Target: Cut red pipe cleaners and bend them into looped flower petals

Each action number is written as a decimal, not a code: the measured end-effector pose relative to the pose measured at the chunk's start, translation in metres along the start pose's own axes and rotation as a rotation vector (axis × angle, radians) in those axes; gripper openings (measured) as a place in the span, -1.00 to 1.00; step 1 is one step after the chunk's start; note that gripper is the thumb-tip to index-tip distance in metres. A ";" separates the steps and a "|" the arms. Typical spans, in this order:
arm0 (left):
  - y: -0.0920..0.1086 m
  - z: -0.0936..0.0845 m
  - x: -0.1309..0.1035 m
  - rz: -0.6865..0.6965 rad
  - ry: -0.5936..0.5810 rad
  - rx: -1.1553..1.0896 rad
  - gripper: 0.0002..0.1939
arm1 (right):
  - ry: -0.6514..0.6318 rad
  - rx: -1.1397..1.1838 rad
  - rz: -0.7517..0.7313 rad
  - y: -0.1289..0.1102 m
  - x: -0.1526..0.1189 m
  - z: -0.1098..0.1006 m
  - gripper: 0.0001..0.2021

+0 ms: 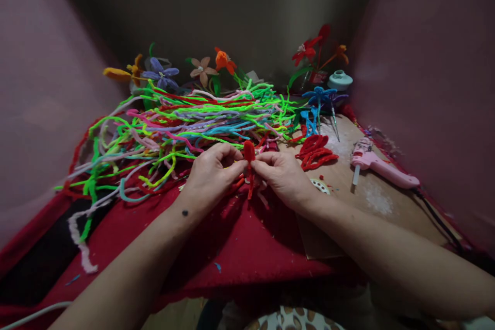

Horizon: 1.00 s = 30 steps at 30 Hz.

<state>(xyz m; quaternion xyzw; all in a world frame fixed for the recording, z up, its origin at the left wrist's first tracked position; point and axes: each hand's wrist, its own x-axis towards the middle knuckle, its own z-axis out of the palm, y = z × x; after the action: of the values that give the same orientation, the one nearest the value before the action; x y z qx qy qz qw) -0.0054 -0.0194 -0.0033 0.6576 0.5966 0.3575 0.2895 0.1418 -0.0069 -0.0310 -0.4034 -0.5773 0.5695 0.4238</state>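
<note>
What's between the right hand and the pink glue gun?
Head view: between the right hand and the pink glue gun lie red fuzzy loops, a white piece with holes and part of the tan board.

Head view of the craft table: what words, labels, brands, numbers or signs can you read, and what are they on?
None can be read.
Pink glue gun: dark marks on its head, too blurred to tell whether they are print.
Pale turquoise container: no lettering can be made out.
Red pipe-cleaner piece in the hands: no text visible.
</note>
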 end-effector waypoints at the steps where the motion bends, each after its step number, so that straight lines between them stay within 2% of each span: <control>1: 0.001 0.000 -0.001 0.007 0.020 0.019 -0.83 | 0.011 -0.013 -0.008 -0.001 0.000 0.000 -0.76; 3: 0.003 -0.001 -0.002 0.000 0.015 0.009 -0.82 | 0.032 -0.041 -0.018 -0.002 -0.001 0.000 -0.78; 8: 0.007 0.001 -0.001 -0.093 -0.120 -0.088 -0.78 | 0.066 -0.172 -0.112 -0.001 -0.003 0.001 -0.83; 14: 0.009 0.005 0.000 -0.193 -0.091 -0.190 -0.82 | 0.105 -0.357 -0.263 0.000 -0.007 0.002 -0.80; 19: 0.010 0.009 0.000 -0.231 -0.106 -0.233 -0.95 | 0.181 -0.434 -0.359 0.002 -0.009 0.004 -0.82; 21: 0.011 0.010 -0.001 -0.229 -0.092 -0.279 -0.98 | 0.194 -0.364 -0.312 0.002 -0.008 0.005 -0.85; 26: 0.016 0.009 -0.004 -0.254 -0.077 -0.354 -0.96 | 0.135 -0.008 -0.071 -0.001 -0.005 0.006 -0.93; 30: 0.014 0.007 -0.002 -0.278 -0.106 -0.375 -0.97 | 0.111 0.064 -0.088 0.000 -0.005 0.006 -0.92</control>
<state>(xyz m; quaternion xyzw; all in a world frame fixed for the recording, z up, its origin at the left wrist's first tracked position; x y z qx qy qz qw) 0.0086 -0.0228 0.0037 0.5217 0.5887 0.3838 0.4838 0.1376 -0.0133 -0.0315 -0.3950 -0.5515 0.5453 0.4924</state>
